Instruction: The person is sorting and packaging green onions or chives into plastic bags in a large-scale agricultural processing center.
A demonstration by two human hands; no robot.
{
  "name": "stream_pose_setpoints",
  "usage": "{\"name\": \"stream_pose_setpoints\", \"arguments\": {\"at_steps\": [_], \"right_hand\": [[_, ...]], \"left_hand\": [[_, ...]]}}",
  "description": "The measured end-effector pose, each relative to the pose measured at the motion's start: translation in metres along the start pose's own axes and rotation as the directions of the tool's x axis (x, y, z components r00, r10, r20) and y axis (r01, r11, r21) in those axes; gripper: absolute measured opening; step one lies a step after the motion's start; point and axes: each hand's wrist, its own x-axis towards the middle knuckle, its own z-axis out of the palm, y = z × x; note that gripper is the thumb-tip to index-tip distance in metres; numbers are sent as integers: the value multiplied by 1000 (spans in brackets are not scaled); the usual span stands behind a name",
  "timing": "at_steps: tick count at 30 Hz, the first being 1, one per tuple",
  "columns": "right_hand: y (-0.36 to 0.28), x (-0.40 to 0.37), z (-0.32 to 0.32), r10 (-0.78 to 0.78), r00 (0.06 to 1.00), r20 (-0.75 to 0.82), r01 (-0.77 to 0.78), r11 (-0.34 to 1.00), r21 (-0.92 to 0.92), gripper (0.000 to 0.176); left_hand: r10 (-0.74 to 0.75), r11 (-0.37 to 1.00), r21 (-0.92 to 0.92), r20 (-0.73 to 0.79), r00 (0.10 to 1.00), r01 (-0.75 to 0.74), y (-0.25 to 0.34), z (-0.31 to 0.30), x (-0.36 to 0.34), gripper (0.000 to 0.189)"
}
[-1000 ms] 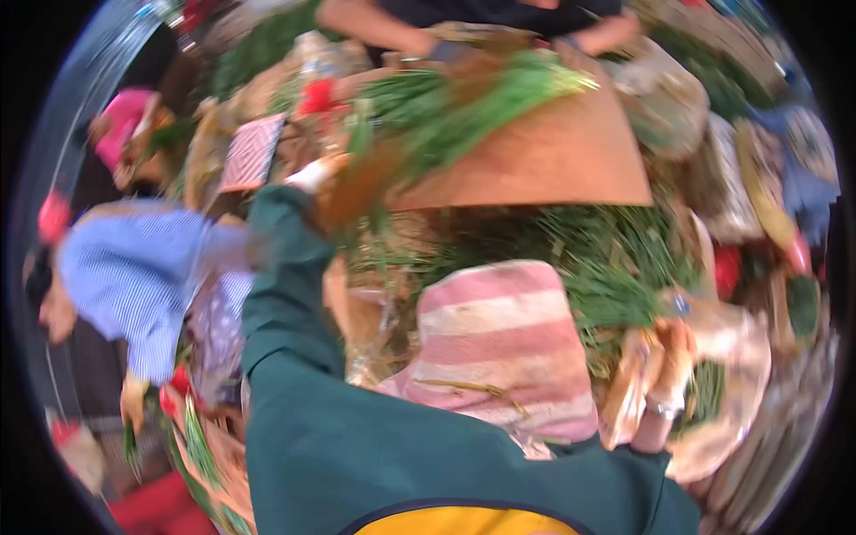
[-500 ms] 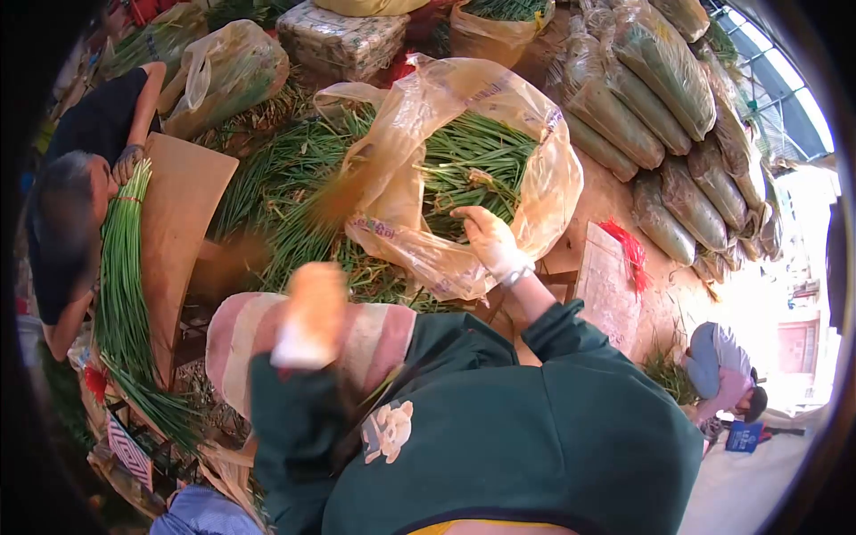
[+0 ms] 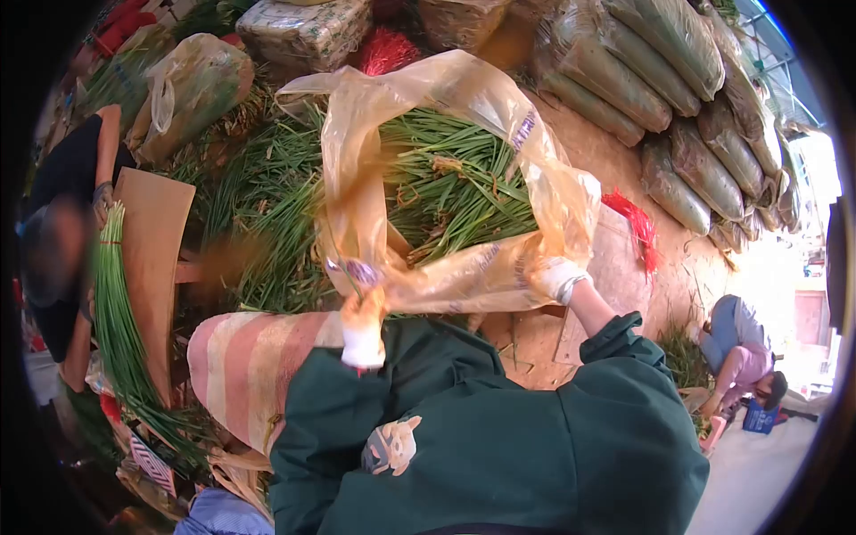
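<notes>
A large yellowish clear plastic bag (image 3: 473, 281) with purple print gapes in front of my lap, its mouth turned upward. Long green stalks (image 3: 455, 183) and a few dry brown bits show inside it. My left hand (image 3: 363, 323), in a glove with orange fingers, is closed on the bag's near left rim. At the near right rim, my right hand (image 3: 557, 278), gloved too, grips the plastic, with its fingertips partly covered by folds. More loose green stalks (image 3: 276, 209) lie heaped left of the bag.
Filled plastic sacks (image 3: 606, 85) are stacked at the upper right, near red string (image 3: 637, 227). A person at left holds a tied bundle of green stalks (image 3: 125, 303) beside a board (image 3: 152, 267). Another person (image 3: 740, 352) crouches at right. A striped cushion (image 3: 254, 361) lies by my left side.
My left hand has come from the left, over the striped cushion, onto the bag's rim. My right hand has moved right and nearer to me along the rim. The bag's mouth is wider.
</notes>
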Motion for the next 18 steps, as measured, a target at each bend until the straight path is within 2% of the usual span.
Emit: {"name": "stream_pose_setpoints", "arguments": {"at_steps": [1,2,3,4,5,6,7,8,9,11,13,14,15,17,18], "right_hand": [[13,3,12,-17,1000,25,20,996,-92,31],[11,3,2,-15,1000,24,18,996,-88,31],[10,3,-10,164,984,-66,-159,985,73,29],[5,3,-28,346,930,-123,-310,919,244,30],[-5,5,-46,278,918,-282,-199,939,280,35],[-17,13,-60,210,877,-433,-80,951,298,44],[-24,31,-69,57,809,-586,83,974,210,63],[-37,53,-79,-104,776,-622,97,994,-44,81],[-54,59,-81,-154,842,-517,102,986,-129,99],[-62,99,-42,-366,798,-478,259,926,-276,109],[-66,119,-23,-414,853,-317,348,905,-246,108],[-66,123,-17,-494,805,-330,374,853,-364,86],[-65,135,-7,-503,800,-328,381,847,-371,86],[-61,160,11,-577,607,-547,409,817,-407,64],[-62,165,16,-559,573,-600,338,828,-448,54]], "left_hand": [[41,988,147,84,996,-53,1,-5,-15,9],[92,977,170,219,971,-131,-1,-16,-25,8],[138,960,181,351,926,-212,-1,-27,-33,8],[129,913,348,241,962,-210,-1,-31,-45,8],[127,912,353,238,963,-208,8,-30,-49,8],[106,857,468,250,962,-216,21,-31,-55,9],[82,789,574,255,963,-219,31,-30,-61,10],[76,791,580,227,971,-197,35,-25,-63,12],[82,789,583,213,974,-194,33,-24,-63,12],[103,881,442,171,980,-170,30,-22,-62,11],[113,897,410,150,982,-165,37,-9,-63,12],[89,887,437,152,984,-148,35,-6,-63,13],[65,875,465,157,985,-132,33,-6,-62,15],[86,890,434,148,985,-143,27,-8,-60,14],[76,901,414,142,987,-129,27,-10,-59,14]]}}
